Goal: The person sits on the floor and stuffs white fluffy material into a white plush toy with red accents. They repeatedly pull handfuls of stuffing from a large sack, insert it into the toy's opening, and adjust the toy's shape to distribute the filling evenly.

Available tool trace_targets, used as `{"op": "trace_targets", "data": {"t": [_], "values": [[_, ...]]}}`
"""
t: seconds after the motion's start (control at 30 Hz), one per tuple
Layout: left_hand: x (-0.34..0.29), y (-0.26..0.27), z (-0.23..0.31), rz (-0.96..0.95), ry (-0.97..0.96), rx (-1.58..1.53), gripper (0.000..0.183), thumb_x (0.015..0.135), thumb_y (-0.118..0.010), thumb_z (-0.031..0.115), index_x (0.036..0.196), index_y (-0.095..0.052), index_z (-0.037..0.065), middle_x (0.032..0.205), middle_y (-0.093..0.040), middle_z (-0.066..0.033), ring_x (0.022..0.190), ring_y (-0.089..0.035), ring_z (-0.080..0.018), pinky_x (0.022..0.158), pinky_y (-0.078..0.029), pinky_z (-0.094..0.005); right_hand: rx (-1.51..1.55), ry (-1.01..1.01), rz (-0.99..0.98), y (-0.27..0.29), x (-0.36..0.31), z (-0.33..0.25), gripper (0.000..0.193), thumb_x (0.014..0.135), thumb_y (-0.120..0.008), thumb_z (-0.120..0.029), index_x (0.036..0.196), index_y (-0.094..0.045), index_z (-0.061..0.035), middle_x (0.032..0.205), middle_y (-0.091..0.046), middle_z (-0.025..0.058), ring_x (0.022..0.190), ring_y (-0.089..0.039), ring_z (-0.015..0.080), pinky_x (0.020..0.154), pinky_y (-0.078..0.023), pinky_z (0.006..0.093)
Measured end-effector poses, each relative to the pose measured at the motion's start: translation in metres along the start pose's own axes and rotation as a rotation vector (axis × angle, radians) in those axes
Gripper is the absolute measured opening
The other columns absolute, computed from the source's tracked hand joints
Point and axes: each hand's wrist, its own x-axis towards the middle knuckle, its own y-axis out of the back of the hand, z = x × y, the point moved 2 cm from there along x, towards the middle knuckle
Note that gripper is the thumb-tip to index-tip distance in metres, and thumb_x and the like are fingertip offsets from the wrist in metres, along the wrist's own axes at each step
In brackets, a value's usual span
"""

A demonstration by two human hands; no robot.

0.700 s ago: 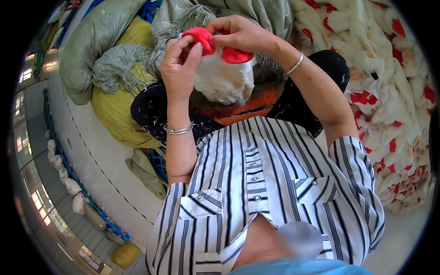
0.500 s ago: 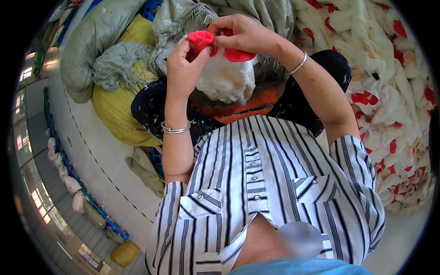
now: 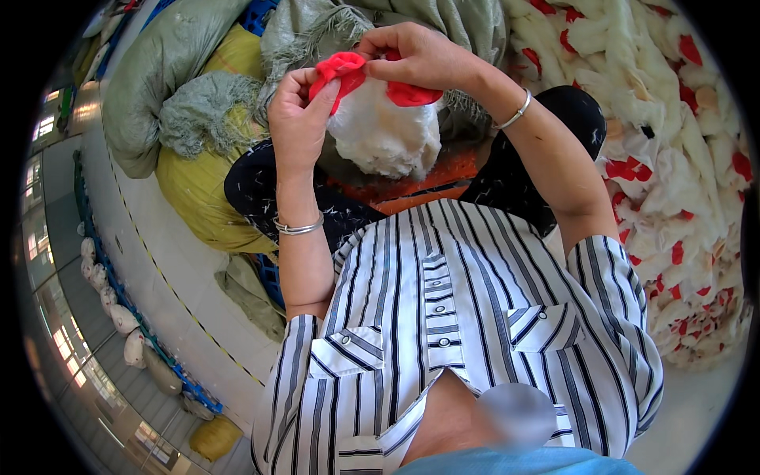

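Thumb and fingers of my left hand [image 3: 297, 119] are closed on a red fabric piece [image 3: 342, 70], which is puckered with a folded rim. My right hand [image 3: 423, 57] pinches at the right edge of that same piece. A second red fabric piece [image 3: 413, 96] shows below my right fingers. Just beneath my hands is a white fluffy plush piece [image 3: 388, 138], between my knees. Both red pieces touch its top; whether they are sewn to it cannot be seen. Behind it lies a grey-green woven sack [image 3: 305, 39] with frayed edges.
To the right spreads a large heap of white plush pieces with red patches [image 3: 673, 182]. Stuffed green sacks [image 3: 146, 87] and a yellow sack [image 3: 210, 202] stand to the left. Something orange [image 3: 443, 162] lies under the plush. A striped tape line [image 3: 166, 277] crosses the floor.
My left hand has shifted slightly left, and the red piece in it is turned and spread wider, showing more of its rim. My right hand has hardly moved.
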Motion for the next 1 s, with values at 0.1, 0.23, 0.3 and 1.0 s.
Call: {"op": "trace_targets", "data": {"t": [0.1, 0.23, 0.3, 1.0], "values": [[0.002, 0.008, -0.007, 0.025, -0.050, -0.007, 0.018, 0.087, -0.071, 0.005, 0.086, -0.053, 0.006, 0.082, -0.057, 0.0045, 0.071, -0.050, -0.0019, 0.065, -0.045, -0.0180, 0.023, 0.023, 0.075, 0.001, 0.001, -0.001, 0.022, 0.088, -0.067, -0.021, 0.098, -0.065, -0.0019, 0.077, -0.061, 0.0024, 0.070, -0.056, 0.0112, 0.068, -0.048, 0.0269], [0.004, 0.007, -0.003, 0.036, -0.082, -0.013, 0.016, 0.087, -0.070, 0.004, 0.089, -0.054, 0.005, 0.084, -0.058, 0.0037, 0.073, -0.052, -0.0023, 0.066, -0.046, -0.0181, -0.030, 0.139, 0.143, 0.002, -0.002, -0.015, 0.022, 0.087, -0.072, -0.019, 0.099, -0.062, -0.0033, 0.079, -0.058, -0.0001, 0.075, -0.055, 0.0073, 0.069, -0.047, 0.0243], [0.003, -0.001, 0.003, 0.035, -0.088, -0.032, 0.015, 0.088, -0.070, 0.004, 0.092, -0.056, 0.004, 0.084, -0.059, 0.0035, 0.074, -0.053, -0.0030, 0.068, -0.046, -0.0183, -0.052, 0.124, 0.121, 0.000, -0.005, -0.025, 0.020, 0.085, -0.073, -0.015, 0.096, -0.062, -0.0030, 0.080, -0.058, 0.0017, 0.075, -0.055, 0.0096, 0.069, -0.047, 0.0254], [-0.003, -0.006, 0.012, -0.018, -0.080, 0.054, 0.014, 0.087, -0.067, -0.001, 0.100, -0.064, 0.000, 0.094, -0.065, 0.0002, 0.081, -0.057, -0.0051, 0.072, -0.049, -0.0205, -0.232, 0.320, 0.222, -0.010, 0.000, -0.016, 0.018, 0.081, -0.071, -0.008, 0.095, -0.062, -0.0006, 0.079, -0.062, 0.0077, 0.072, -0.059, 0.0169, 0.069, -0.050, 0.0295]]}}
